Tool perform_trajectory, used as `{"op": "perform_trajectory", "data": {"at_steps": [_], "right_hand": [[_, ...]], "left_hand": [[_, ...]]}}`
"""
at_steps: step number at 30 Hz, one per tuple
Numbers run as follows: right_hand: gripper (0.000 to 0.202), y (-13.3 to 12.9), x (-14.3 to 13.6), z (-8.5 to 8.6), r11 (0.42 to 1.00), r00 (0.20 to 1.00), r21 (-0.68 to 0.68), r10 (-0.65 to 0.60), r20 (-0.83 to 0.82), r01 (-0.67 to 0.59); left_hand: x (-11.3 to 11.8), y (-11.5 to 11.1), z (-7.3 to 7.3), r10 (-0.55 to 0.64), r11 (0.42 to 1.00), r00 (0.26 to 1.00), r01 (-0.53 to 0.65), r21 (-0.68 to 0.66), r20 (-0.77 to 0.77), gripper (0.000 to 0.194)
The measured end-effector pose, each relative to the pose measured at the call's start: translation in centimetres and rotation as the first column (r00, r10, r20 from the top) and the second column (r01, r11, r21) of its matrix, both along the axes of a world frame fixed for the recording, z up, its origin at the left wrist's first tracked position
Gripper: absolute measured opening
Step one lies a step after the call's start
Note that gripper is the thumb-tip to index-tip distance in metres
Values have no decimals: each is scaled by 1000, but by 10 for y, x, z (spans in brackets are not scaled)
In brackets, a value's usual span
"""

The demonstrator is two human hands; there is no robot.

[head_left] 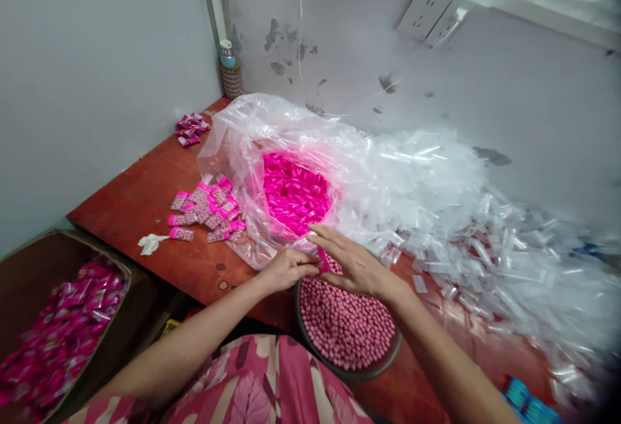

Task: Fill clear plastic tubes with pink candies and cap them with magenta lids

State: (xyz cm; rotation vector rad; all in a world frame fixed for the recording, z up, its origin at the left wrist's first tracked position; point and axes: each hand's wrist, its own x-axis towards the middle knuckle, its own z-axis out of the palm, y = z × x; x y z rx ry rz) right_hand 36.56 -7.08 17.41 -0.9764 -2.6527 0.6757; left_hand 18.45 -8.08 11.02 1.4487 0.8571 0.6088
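Observation:
My left hand (291, 268) is closed, its fingertips pinching a small bright pink cap (323, 259); any container attached to it is hidden. My right hand (352, 261) reaches over from the other side, its fingers stretched out and apart, with the cap between thumb and fingers. Both hands are above the rim of a round dark bowl (347, 327) full of pink beads or candies. Just beyond them, a clear plastic bag (242, 152) lies open around a heap of pink caps (294, 194).
Pink-capped clear boxes with beads (208, 210) lie left on the red table (145, 210), beside crumpled tissue (151, 243). Loose clear plastic cases (460, 217) spread rightward. A carton (123, 281) of pink packets stands lower left. A bottle (227, 55) is in the corner.

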Motion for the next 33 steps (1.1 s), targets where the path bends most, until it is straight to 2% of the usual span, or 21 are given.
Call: {"op": "perform_trajectory", "data": {"at_steps": [2, 4, 6, 9, 11, 13, 16, 21, 27, 29, 31, 33], "right_hand": [[48, 3, 0, 6, 998, 999, 52, 28, 39, -30], [40, 0, -1, 1, 991, 996, 107, -82, 39, 77], [39, -7, -4, -12, 964, 975, 158, -222, 17, 216], [53, -22, -15, -34, 919, 940, 207, -342, -6, 336], [68, -30, -25, -45, 888, 916, 241, -401, -6, 391], [73, -33, -33, -53, 851, 886, 275, -464, -6, 448], [67, -32, -40, -61, 804, 850, 309, -526, -29, 508], [58, -28, -41, -76, 786, 846, 326, -525, -94, 525], [66, -19, -57, -90, 828, 848, 199, -529, -37, 525], [74, -17, -58, -92, 838, 852, 160, -522, -47, 522], [79, -19, -54, -94, 821, 830, 123, -553, -71, 557], [73, -25, -46, -96, 809, 814, 87, -576, -78, 581]], "left_hand": [[2, -3, -2, 83, 993, 991, -73, -95, 102, 20], [3, -5, -5, 222, 958, 960, -181, -223, 172, 22], [3, -8, -7, 373, 886, 903, -278, -370, 215, 28], [4, -11, -8, 532, 786, 804, -352, -508, 266, 32], [7, -13, -7, 575, 749, 767, -352, -561, 286, 32], [11, -15, -6, 591, 726, 747, -328, -604, 305, 29], [14, -18, -5, 608, 719, 720, -318, -618, 336, 25], [12, -14, -11, 605, 729, 729, -348, -589, 319, 23], [6, -6, -28, 636, 688, 731, -392, -611, 248, 24], [-1, 0, -32, 651, 662, 732, -421, -620, 198, 24], [-17, 12, -34, 681, 638, 717, -484, -599, 146, 24], [-41, 30, -35, 737, 612, 667, -593, -523, 106, 24]]}}
